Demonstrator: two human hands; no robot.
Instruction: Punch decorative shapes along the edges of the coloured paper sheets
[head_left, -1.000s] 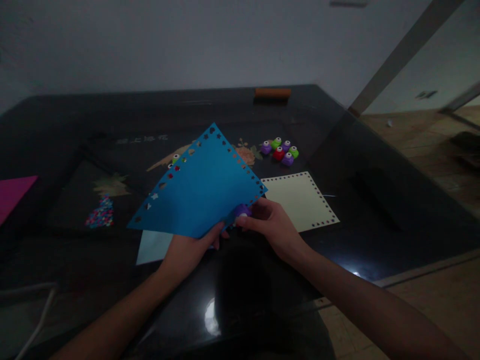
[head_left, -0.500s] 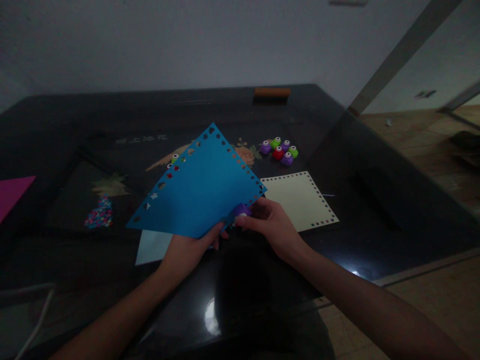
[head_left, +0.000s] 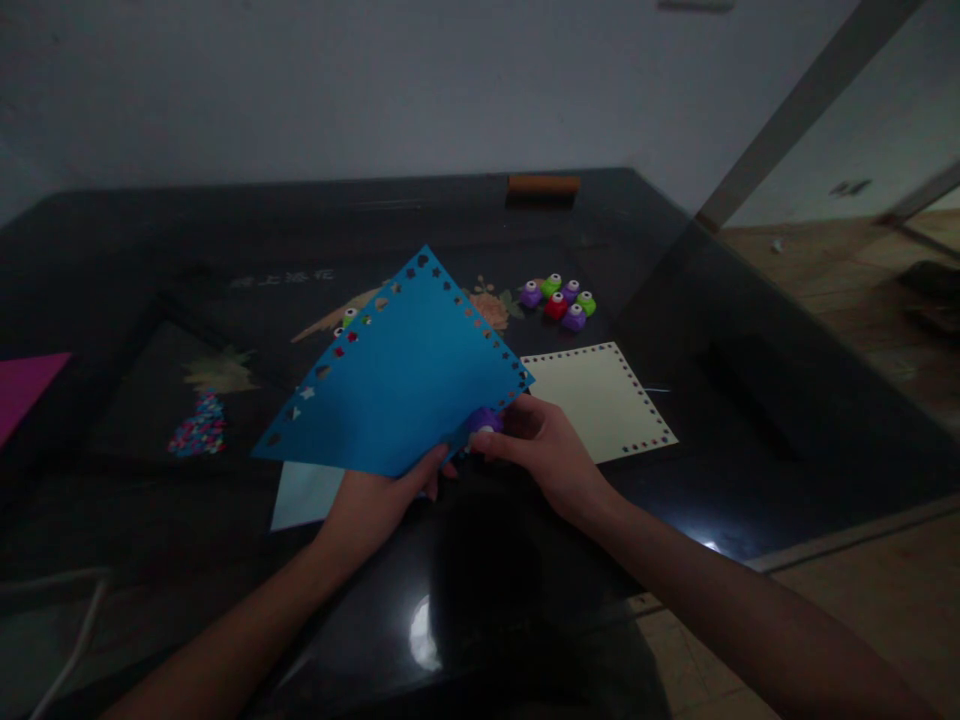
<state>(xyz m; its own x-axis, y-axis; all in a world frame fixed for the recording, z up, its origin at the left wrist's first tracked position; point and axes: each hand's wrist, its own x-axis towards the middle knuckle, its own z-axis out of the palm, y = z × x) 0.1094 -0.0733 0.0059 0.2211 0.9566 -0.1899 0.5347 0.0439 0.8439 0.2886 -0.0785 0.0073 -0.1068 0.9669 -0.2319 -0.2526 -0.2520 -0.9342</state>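
- Blue paper (head_left: 409, 375), small shapes cut along its two far edges, is held over the dark table (head_left: 645, 510).
- Left hand (head_left: 379, 497) pinches its near edge.
- Right hand (head_left: 551, 445) grips a purple hole punch (head_left: 486, 419) at the paper's lower right edge; I can't tell whether it is pressed.
- Cream sheet (head_left: 600, 408) lies beside the right hand.
- Colorful confetti (head_left: 199, 430) sits left.

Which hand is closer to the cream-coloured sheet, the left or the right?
The right. The right hand, holding the purple punch, is just beside the cream sheet's left side. The left hand, gripping the blue sheet, is farther left.
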